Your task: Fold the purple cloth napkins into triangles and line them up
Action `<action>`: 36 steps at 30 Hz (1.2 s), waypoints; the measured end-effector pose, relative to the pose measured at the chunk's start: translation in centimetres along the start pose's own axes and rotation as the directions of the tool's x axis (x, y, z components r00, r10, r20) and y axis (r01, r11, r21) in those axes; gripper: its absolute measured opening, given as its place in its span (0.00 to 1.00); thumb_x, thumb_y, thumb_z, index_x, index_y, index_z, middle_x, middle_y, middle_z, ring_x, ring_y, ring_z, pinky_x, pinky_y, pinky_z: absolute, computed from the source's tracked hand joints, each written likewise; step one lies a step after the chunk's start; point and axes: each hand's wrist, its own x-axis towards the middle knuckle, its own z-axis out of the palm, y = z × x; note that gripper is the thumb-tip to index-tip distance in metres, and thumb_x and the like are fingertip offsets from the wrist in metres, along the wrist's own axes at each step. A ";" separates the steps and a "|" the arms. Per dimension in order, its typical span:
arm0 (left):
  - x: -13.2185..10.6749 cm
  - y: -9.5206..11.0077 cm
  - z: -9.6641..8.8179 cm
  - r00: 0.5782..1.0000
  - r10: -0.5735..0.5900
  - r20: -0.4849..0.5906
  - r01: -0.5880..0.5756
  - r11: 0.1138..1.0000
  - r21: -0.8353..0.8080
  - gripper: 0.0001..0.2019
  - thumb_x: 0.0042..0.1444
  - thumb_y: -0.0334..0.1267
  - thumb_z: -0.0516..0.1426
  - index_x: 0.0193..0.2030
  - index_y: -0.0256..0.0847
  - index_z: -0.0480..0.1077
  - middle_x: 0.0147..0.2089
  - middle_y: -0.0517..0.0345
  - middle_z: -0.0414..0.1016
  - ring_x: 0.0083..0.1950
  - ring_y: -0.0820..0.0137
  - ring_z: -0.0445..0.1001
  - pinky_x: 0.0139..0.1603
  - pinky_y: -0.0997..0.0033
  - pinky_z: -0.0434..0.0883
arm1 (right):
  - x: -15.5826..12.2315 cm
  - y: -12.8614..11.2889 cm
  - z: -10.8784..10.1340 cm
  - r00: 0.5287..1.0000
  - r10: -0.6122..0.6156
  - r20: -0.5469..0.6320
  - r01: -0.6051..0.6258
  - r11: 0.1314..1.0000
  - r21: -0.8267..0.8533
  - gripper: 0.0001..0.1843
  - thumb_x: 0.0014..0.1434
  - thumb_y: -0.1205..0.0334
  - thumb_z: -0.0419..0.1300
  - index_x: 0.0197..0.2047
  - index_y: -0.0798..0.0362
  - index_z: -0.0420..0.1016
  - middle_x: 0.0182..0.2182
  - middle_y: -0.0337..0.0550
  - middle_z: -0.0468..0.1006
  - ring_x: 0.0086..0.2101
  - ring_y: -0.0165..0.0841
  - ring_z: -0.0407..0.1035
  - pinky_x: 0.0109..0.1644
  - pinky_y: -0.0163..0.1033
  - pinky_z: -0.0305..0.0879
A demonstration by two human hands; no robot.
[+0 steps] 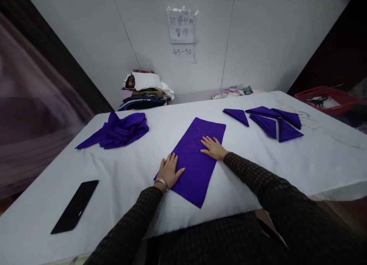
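Note:
A purple cloth napkin (197,154), folded into a long rectangle, lies on the white table (137,154) in front of me. My left hand (169,170) rests flat on its near left edge, fingers spread, with a bracelet at the wrist. Flat on the middle of the napkin lies my right hand (212,147), its fingers stretched out. Neither hand holds anything.
A heap of unfolded purple napkins (120,130) lies at the left. Several napkins folded into triangles (269,121) lie at the right. A black phone (76,205) sits near the front left edge. Stacked clothes (146,90) stand by the wall, a red basket (329,98) at far right.

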 end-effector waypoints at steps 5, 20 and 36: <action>0.2 0.3 -0.3 1.000 -0.021 0.019 0.021 1.000 0.009 0.35 0.61 0.57 0.42 0.67 0.33 0.51 0.71 0.43 0.48 0.71 0.57 0.44 0.68 0.49 0.45 | -2.3 -1.9 0.8 0.999 -0.049 -0.024 0.048 0.999 -0.025 0.41 0.63 0.36 0.39 0.68 0.58 0.52 0.67 0.56 0.49 0.66 0.46 0.40 0.65 0.58 0.36; -1.6 0.2 -1.0 0.998 -0.053 0.019 0.053 0.998 -0.037 0.35 0.61 0.57 0.43 0.68 0.35 0.52 0.70 0.43 0.48 0.71 0.55 0.44 0.68 0.44 0.45 | -2.3 -4.8 -0.5 0.987 -0.162 -0.013 0.162 0.987 -0.003 0.40 0.62 0.36 0.40 0.68 0.55 0.52 0.67 0.56 0.47 0.66 0.47 0.40 0.65 0.58 0.37; -1.4 -0.5 0.2 0.998 -0.053 -0.026 0.052 0.998 -0.039 0.36 0.60 0.59 0.44 0.67 0.35 0.53 0.70 0.42 0.51 0.71 0.55 0.46 0.68 0.47 0.47 | 12.0 -2.9 1.2 0.989 -0.136 0.056 0.133 0.990 0.051 0.38 0.64 0.39 0.38 0.68 0.56 0.50 0.67 0.53 0.48 0.66 0.43 0.40 0.66 0.56 0.35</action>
